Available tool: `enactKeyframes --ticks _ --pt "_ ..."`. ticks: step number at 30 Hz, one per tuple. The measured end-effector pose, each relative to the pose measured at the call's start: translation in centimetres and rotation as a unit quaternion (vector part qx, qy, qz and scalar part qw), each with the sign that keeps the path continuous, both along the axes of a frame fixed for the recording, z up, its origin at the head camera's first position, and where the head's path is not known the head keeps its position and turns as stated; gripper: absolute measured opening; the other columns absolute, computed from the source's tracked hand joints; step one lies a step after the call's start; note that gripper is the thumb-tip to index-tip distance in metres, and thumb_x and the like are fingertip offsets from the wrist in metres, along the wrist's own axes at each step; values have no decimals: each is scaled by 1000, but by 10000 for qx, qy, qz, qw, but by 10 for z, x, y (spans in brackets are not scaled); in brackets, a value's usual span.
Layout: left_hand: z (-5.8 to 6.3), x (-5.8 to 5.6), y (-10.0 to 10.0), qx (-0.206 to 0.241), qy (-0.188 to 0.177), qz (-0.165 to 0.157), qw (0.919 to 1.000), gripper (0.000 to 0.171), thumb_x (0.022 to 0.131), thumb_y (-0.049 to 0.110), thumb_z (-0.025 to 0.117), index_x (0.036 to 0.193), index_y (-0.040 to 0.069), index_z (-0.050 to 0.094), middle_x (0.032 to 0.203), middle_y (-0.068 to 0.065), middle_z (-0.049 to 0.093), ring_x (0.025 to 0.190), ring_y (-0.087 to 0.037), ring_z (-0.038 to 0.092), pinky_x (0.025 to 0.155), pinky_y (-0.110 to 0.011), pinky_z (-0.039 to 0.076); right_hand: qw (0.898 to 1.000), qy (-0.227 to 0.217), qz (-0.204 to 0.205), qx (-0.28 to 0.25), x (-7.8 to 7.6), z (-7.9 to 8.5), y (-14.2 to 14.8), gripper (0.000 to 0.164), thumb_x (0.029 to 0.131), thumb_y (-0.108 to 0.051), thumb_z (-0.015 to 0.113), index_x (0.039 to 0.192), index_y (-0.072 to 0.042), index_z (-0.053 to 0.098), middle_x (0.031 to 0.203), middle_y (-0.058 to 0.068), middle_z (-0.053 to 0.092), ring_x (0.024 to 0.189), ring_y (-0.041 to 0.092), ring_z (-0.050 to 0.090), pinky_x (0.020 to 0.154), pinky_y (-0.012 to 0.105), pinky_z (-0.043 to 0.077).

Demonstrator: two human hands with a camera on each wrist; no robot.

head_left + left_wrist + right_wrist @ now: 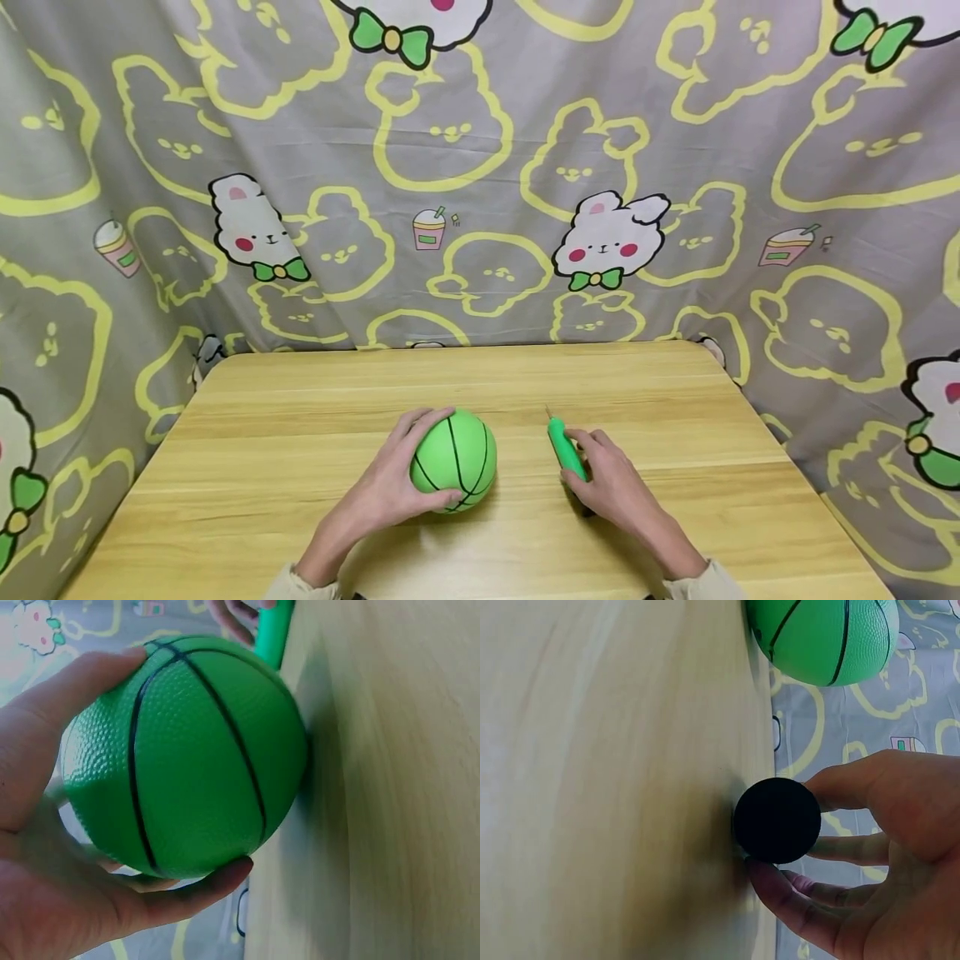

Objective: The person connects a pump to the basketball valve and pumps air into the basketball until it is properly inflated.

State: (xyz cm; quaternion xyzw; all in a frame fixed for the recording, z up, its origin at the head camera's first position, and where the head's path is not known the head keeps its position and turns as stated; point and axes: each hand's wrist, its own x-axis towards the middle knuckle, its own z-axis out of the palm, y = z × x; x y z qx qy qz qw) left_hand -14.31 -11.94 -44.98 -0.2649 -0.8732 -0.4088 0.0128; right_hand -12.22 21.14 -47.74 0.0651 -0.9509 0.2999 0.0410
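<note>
A small green basketball (459, 458) with black lines rests on the wooden table. My left hand (386, 483) grips it from its left side; in the left wrist view, thumb and fingers curl round opposite sides of the ball (195, 765). To the right, a green hand pump (564, 448) with a thin needle points away from me, low at the tabletop. My right hand (611, 483) holds the pump between thumb and fingers. Its round black end (778, 821) faces the right wrist camera, hiding the rest of the pump there. Ball and pump are apart.
The light wooden table (300, 417) has rounded far corners. A grey curtain (480, 283) with yellow and white cartoon animals hangs behind the table and along both sides.
</note>
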Motion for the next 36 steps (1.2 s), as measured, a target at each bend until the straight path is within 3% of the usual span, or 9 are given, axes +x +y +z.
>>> enactKeyframes --ticks 4,12,21,27,36 --pt "1 0 0 -84 78 147 9998 105 68 50 93 157 34 39 152 -13 38 121 -37 57 88 -56 54 10000 6 2 6 -1 0 -2 58 85 -9 82 138 -2 60 109 10 62 82 12 61 67 29 53" --pt "3 1 -2 -165 -177 124 9996 118 63 50 96 160 36 32 160 -17 30 131 -44 50 96 -65 46 9999 54 -18 149 0 1 -3 59 86 -16 83 138 -2 60 110 10 63 86 15 60 72 32 53" --pt "-2 -1 -2 -33 -78 49 10000 114 69 52 93 162 32 31 161 -19 29 135 -46 46 99 -71 41 9997 82 -47 206 -1 1 -1 60 87 -21 84 138 -2 60 105 8 63 84 15 55 70 32 49" --pt "-9 -4 5 187 -26 -100 9998 108 75 51 89 162 34 27 160 -13 33 136 -39 47 102 -66 42 9998 51 -29 183 -2 0 0 60 87 -21 84 138 -2 60 105 7 63 87 15 57 75 36 52" --pt "-14 -4 12 375 -81 -64 9992 114 72 49 92 162 37 23 161 -11 30 139 -38 44 103 -65 40 9999 28 -58 109 -1 -1 1 60 87 -23 84 138 -3 60 105 7 63 88 17 61 75 37 53"
